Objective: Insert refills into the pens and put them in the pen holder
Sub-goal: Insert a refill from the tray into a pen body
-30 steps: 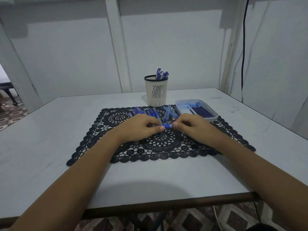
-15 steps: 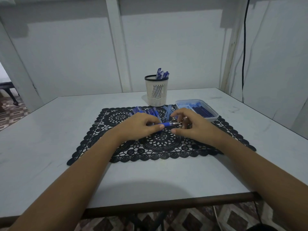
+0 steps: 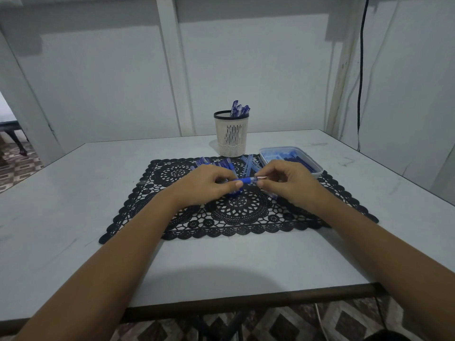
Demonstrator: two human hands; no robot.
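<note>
Since half a second ago, the right hand (image 3: 288,183) has closed its fingers onto the tip of the blue pen (image 3: 248,180), whose barrel the left hand (image 3: 209,184) pinches above the lace mat (image 3: 241,212). Loose pens (image 3: 247,163) lie just behind; pen holder (image 3: 231,134) and refill tray (image 3: 317,168) stand farther back on the bench (image 3: 73,193).

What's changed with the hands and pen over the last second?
The right hand drew its fingers back along the pen, so the metal tip now shows. It kept its grip near that tip. The left hand held the barrel throughout. The pen holder, tray and mat stayed put.
</note>
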